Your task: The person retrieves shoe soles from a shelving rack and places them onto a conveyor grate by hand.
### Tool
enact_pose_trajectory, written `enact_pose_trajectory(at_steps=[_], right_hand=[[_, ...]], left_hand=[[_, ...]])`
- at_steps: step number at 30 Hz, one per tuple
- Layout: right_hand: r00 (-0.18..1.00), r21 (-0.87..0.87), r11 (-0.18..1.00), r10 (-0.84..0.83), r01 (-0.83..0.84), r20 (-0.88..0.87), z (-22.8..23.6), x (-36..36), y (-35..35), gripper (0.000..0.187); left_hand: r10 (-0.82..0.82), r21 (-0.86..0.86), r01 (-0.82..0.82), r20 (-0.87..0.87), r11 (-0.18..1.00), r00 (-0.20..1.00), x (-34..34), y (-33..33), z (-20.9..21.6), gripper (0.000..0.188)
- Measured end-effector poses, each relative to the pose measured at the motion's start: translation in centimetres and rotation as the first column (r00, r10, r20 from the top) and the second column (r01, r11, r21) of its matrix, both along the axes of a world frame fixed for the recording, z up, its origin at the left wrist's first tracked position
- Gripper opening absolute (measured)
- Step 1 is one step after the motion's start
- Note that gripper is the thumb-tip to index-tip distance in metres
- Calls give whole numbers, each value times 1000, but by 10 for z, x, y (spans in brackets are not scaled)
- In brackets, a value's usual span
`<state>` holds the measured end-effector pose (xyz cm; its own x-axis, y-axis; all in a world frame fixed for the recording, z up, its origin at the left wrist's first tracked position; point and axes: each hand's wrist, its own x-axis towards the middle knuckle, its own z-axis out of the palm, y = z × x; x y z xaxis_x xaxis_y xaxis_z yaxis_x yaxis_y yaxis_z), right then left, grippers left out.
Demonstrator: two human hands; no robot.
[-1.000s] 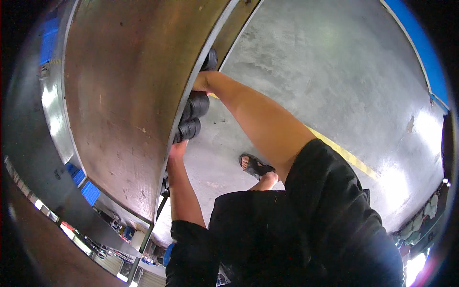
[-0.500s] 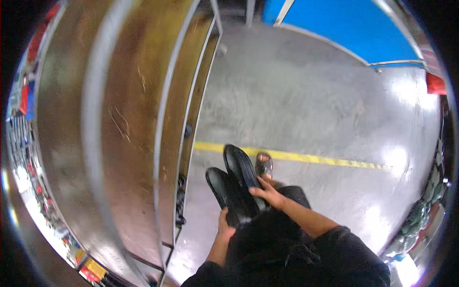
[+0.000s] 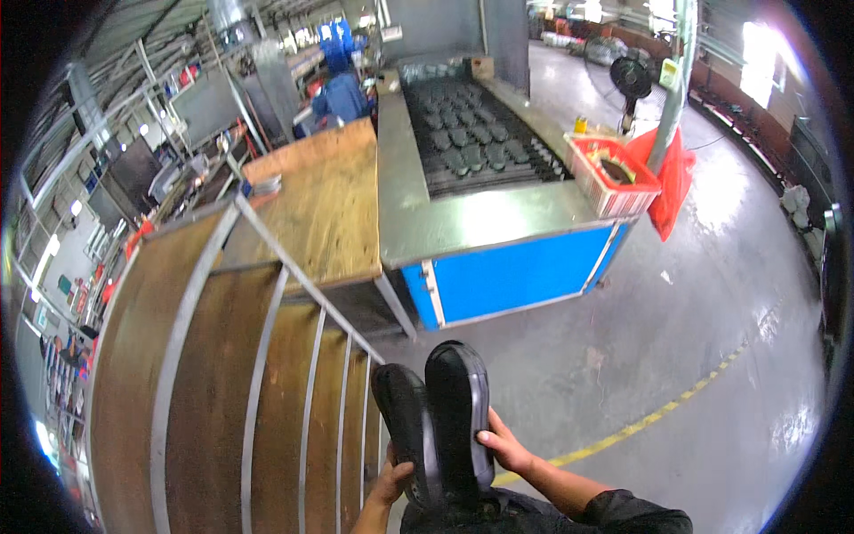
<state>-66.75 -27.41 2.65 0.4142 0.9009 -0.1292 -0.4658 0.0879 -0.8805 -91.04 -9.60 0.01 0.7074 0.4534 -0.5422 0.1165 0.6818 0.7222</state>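
Two black shoe soles (image 3: 455,400) stand side by side in front of me, toe ends pointing away. My left hand (image 3: 390,481) is closed on the outer edge of the left-hand sole (image 3: 400,400), its thumb lying across the near part. On the other side, my right hand (image 3: 507,442) grips the right-hand sole by its outer rim, thumb on top. The near ends reach down to my dark clothing. Most of the left fingers are hidden behind the sole.
A tiered rack with brown shelves (image 3: 213,374) rises close on my left. Ahead stand a wooden table (image 3: 311,214) and a blue-fronted conveyor machine (image 3: 516,280) carrying several dark soles (image 3: 471,158). A red-and-white basket (image 3: 614,200) sits on its corner beside a pole and black fan (image 3: 630,78).
My view has swung up from the floor to the table and conveyor ahead. Both soles stay in my hands and now point more straight ahead.
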Motion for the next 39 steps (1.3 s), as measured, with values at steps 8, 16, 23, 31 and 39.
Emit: enact_pose_trajectory(at_steps=[8,16,23,31,39], right_hand=[[980,11,993,-118,121,-158,9,84,85,81],[969,85,969,-224,233,-103,-11,215,144,80],[901,26,929,-351,369,-255,-49,323,173,81],[858,-51,959,-274,280,-434,-53,470,229,63],[852,-117,978,-208,173,-480,-83,591,269,65]], left_hand=[[-97,-10,101,215,995,972,129,100,9,103],[-275,-19,287,231,958,933,285,202,-14,100],[-396,57,393,192,918,898,417,246,-6,94],[-245,-163,284,221,945,944,529,276,-23,62],[-83,-285,161,269,945,960,596,312,-35,48]])
